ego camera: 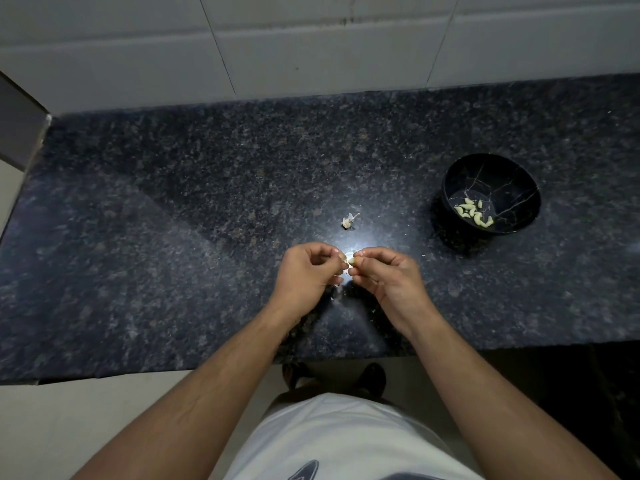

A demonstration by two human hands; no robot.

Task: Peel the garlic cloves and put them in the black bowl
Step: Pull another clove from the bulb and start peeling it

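Dark speckled granite forms the desk [173,209], seen from above by a person standing at its near edge, with both bare forearms reaching forward to the middle of the surface. Each hand serves as a grip, and the two meet fingertip to fingertip just above the stone. Left hand [306,271] has its fingers curled inward, thumb and forefinger pinching one end of a small pale garlic clove [350,260]. Right hand [384,275] is curled the same way, pinching the other end of that clove, so the clove sits held between the two hands. Thin bits of papery skin show at the fingertips, and small white flecks lie on the stone beneath the hands. Just beyond the hands, a scrap of garlic skin and stem [349,221] lies on the desk. Well to the right stands the black bowl [512,174], upright, veined with thin pale lines, holding a small heap of peeled cloves [473,211] in its bottom. Behind the desk rises a wall of large pale tiles [311,46]. Pale floor shows below the desk's near edge, along with the person's white shirt.
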